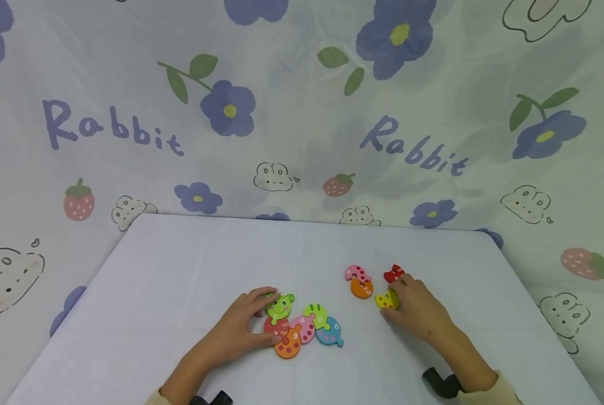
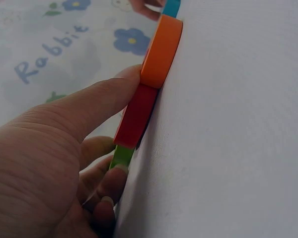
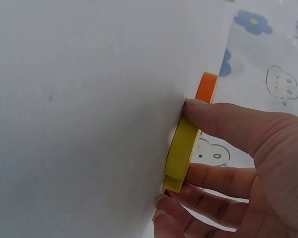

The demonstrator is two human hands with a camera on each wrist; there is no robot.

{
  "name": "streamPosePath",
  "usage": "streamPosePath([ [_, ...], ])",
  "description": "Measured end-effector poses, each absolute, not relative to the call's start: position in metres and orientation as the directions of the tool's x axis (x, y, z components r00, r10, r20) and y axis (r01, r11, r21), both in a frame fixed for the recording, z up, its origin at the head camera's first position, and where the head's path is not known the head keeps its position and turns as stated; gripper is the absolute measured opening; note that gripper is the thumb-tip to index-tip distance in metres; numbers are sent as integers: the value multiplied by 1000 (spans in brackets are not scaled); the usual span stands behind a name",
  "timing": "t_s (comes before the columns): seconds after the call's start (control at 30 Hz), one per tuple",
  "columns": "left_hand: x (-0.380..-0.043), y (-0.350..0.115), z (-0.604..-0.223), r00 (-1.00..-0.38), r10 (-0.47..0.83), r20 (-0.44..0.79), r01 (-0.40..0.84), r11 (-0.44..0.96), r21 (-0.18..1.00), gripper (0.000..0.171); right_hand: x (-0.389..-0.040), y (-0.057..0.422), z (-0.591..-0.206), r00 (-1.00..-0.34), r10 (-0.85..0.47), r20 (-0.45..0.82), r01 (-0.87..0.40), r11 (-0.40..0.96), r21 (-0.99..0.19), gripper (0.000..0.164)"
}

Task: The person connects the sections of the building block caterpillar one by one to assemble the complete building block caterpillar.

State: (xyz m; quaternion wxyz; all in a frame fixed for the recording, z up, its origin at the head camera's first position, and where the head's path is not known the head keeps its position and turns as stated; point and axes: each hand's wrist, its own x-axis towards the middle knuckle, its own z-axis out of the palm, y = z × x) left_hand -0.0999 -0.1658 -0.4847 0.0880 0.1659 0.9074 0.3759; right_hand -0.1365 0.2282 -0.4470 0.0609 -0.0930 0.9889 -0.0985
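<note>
A joined row of caterpillar puzzle pieces lies on the table: a green smiling head (image 1: 280, 307), a red piece (image 1: 275, 325), an orange 3 (image 1: 288, 349), a pink 4 (image 1: 307, 332), a green 5 (image 1: 314, 313) and a blue 6 (image 1: 328, 333). My left hand (image 1: 237, 331) holds its head end, thumb by the red and orange pieces, fingers around the green head. Farther right, my right hand (image 1: 419, 308) pinches a yellow puzzle piece (image 3: 181, 151) with orange dots. Just beyond those fingers is a red piece (image 1: 393, 273), partly covered.
Between the hands, toward the back, a pink piece (image 1: 355, 273) touches an orange 10 piece (image 1: 361, 289). White cloth covers the table (image 1: 205, 253). Behind it hangs a printed curtain (image 1: 302, 112). Black curved objects (image 1: 441, 383) show beneath both wrists.
</note>
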Motion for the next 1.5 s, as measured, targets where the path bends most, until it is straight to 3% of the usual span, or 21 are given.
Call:
streamPosePath([
  [0.87,-99,-167,-482,-928,370,-34,231,646,728,82,-109,199,-427,-974,-179,-135,-137,951,-278,59],
  [1.13,-99,-167,-480,-929,368,-37,228,649,726,82,-89,176,-414,-955,-280,-100,-242,927,-286,58],
  [1.5,-99,-165,-479,-931,363,-46,217,650,728,81,-75,157,-409,-921,-353,-166,-280,894,-349,59],
])
